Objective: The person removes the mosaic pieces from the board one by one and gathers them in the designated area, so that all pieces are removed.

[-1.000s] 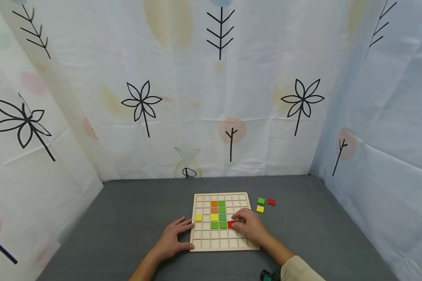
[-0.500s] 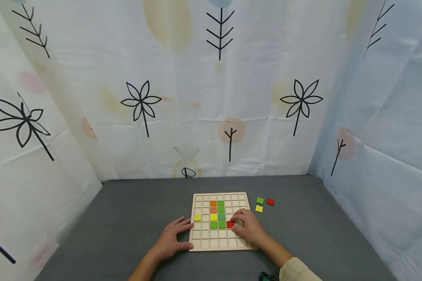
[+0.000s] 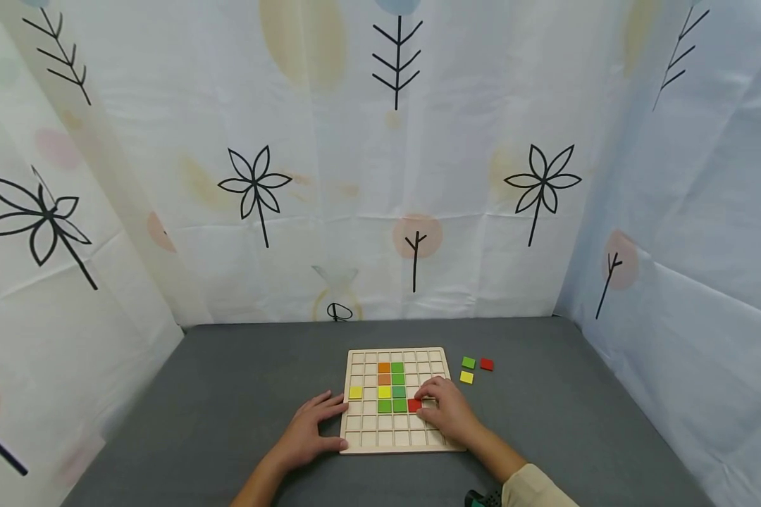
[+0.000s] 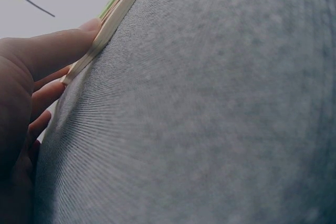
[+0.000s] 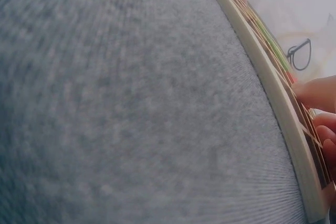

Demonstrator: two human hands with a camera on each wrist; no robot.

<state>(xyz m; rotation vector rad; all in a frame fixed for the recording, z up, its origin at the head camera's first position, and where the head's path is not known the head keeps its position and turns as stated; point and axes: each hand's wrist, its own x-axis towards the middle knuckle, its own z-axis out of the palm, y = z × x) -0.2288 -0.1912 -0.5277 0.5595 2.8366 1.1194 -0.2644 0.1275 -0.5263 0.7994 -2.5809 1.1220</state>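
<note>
Red square tile point(image 3: 413, 406), now less covered, seems nearly seated in the pale wooden board point(image 3: 385, 439), right hand point(image 3: 449, 408) pinching it, left hand point(image 3: 307, 429) spread.

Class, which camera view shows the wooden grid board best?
The head view: it shows the board from above, mostly uncovered, its coloured tiles clear. The left wrist view catches mainly a slanting edge, the right wrist view a longer edge with a sliver of its top.

Left hand point(image 3: 307, 435) and right hand point(image 3: 452, 412): bare. Right sleeve point(image 3: 536, 487): plain beige. Dark fitting point(image 3: 492, 499) beside it, green portion, possibly worn, partly out of frame.
</note>
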